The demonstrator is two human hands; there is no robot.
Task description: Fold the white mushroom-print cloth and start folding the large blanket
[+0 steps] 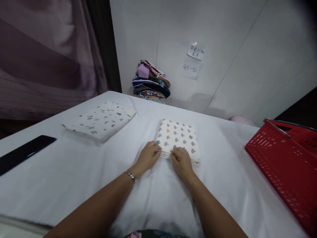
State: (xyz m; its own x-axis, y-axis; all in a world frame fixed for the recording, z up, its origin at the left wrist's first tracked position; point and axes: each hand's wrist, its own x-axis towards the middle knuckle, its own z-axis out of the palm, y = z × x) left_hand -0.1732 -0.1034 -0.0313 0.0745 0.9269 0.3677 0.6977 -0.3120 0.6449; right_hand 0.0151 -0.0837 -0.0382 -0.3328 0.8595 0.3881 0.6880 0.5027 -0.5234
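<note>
In front of me on the white-covered table lies a folded white cloth [178, 134] printed with grey mushroom shapes and a few yellow, green and blue ones. My left hand [148, 154] pinches its near left corner, fingers closed on the edge. A little to the right, my right hand [182, 162] grips the same near edge, fingers curled over the layers. Farther left rests a second folded white cloth [104, 120] with a grey leaf print, apart from both hands.
A red plastic basket [284, 158] with metal handles stands at the right. On the left lies a black flat device [24, 153], perhaps a phone. Beyond the table's far edge is a stack of folded fabrics [151, 82], near paper signs [193, 67] on the wall.
</note>
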